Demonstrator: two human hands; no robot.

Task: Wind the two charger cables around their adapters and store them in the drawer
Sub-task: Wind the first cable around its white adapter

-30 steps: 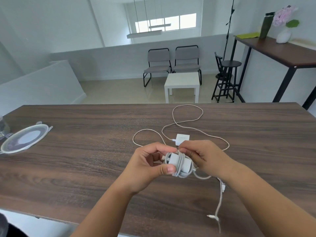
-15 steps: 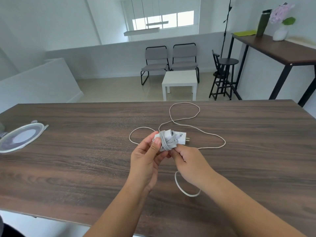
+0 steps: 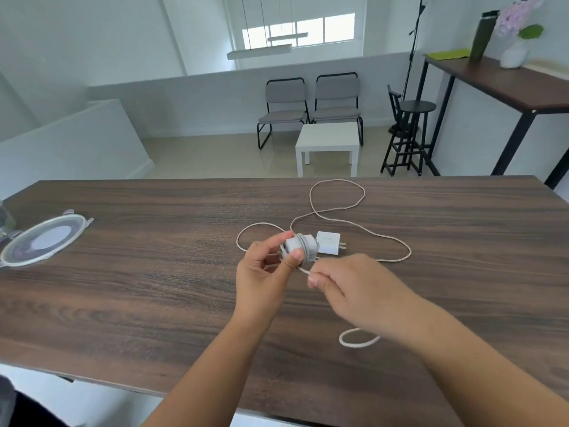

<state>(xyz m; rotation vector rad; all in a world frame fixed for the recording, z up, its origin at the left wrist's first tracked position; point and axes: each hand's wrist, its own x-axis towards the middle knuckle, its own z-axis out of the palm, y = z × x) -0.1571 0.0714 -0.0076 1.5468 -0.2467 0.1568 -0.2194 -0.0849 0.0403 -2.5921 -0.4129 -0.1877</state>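
Since half a second ago the right hand has pulled away from the adapter toward the person, drawing a short length of cable taut, and the slack loop on the table has slid further right under the forearm.

At far left a round clear plastic lid (image 3: 40, 240) lies near the edge of the dark wood-grain table (image 3: 154, 297), well apart from the work. The left hand (image 3: 261, 269) grips the white block adapter with grey cable wound round it (image 3: 300, 249), thumb across its near face, fingers curled behind, holding it above the table. The right hand (image 3: 341, 280) pinches the free white cable (image 3: 303, 270) just beside the adapter; the remaining tail shows as a small loop (image 3: 358, 338) below the forearm. Behind the held adapter, the second white square adapter (image 3: 328, 247) lies flat on the table, its long beige cable (image 3: 338, 195) sprawled in open loops, not yet wound.

By my judgement the first winding is nearly finished. Next comes carrying the taut length round the block again, keeping tension, then tucking the end. No drawer is visible.
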